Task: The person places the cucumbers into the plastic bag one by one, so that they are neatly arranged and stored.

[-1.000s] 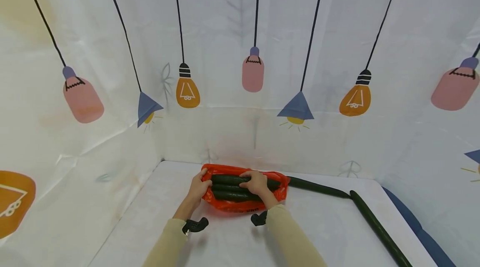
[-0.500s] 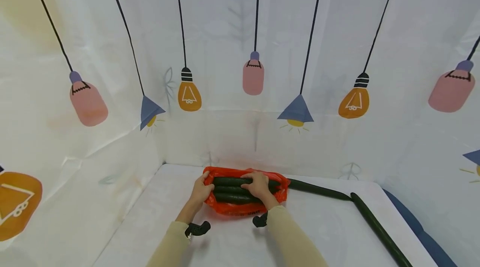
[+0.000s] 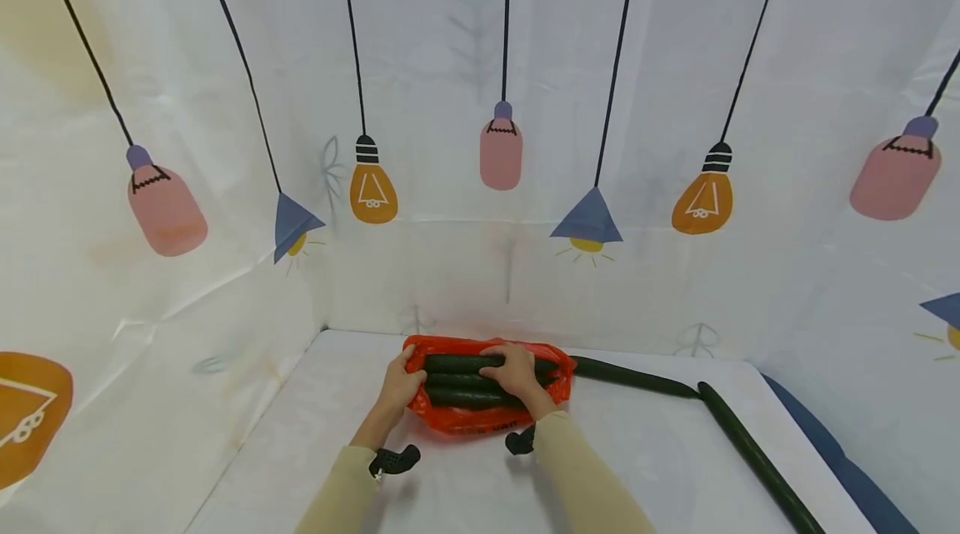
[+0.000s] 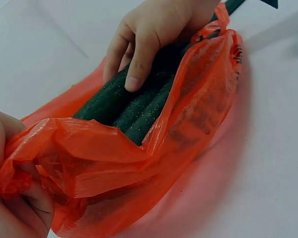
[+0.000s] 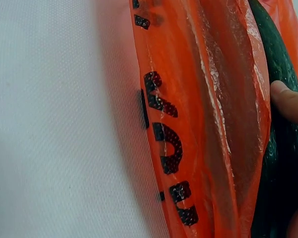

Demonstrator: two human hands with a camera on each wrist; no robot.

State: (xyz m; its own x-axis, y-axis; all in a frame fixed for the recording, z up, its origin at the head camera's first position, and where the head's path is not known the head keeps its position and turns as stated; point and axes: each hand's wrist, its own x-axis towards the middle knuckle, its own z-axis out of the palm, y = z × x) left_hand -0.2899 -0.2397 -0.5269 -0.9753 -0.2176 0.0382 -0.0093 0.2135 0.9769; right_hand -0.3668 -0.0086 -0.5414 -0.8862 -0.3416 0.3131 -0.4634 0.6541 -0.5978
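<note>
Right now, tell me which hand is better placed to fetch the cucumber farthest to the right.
Probably the right hand: it is nearer that loose cucumber, though it must first release the cucumbers it grips inside the bag. The left hand is farther off, pinching the bag's left end.

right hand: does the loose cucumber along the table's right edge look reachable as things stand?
Probably yes: nothing covers the loose cucumber, and tabletop lies between. The right hand would likely first need to let go of the cucumbers in the red bag.
</note>
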